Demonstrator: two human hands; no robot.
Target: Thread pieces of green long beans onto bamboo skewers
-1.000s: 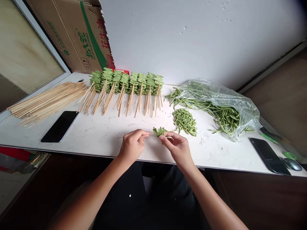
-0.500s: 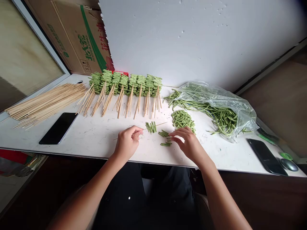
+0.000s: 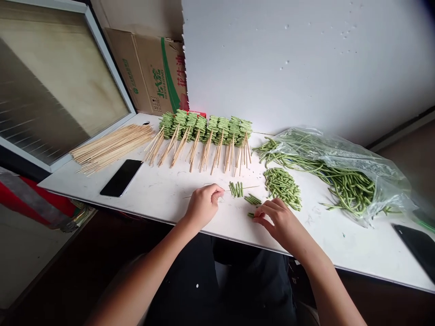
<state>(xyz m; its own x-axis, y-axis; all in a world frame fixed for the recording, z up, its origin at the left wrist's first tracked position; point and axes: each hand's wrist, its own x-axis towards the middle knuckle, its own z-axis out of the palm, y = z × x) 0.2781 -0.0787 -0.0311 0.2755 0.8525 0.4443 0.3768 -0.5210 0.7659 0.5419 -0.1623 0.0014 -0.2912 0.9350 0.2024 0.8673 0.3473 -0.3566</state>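
Observation:
Pinched in my left hand (image 3: 204,206) is a thin bamboo skewer (image 3: 251,187), held roughly level just above the table. Several short pieces of green bean (image 3: 236,189) sit side by side on it, just right of my fingertips. My right hand (image 3: 278,219) is closed, thumb and fingers together at the end of a few cut bean pieces (image 3: 250,214) close to the table's front edge. A small group of loose bean pieces (image 3: 252,199) lies just beyond those fingers. Behind my right hand is a heap of cut beans (image 3: 282,186).
Finished bean skewers (image 3: 212,129) are stacked in a row at the back. Loose bamboo skewers (image 3: 112,147) lie at left beside a black phone (image 3: 121,178). Long beans (image 3: 351,188) spill from a clear plastic bag (image 3: 384,176) at right. Another dark phone (image 3: 416,246) lies far right.
The view has swung left, so everything appears further right. My right hand has come down to the nearest bean pieces and closed on them. My left hand still holds the skewer.

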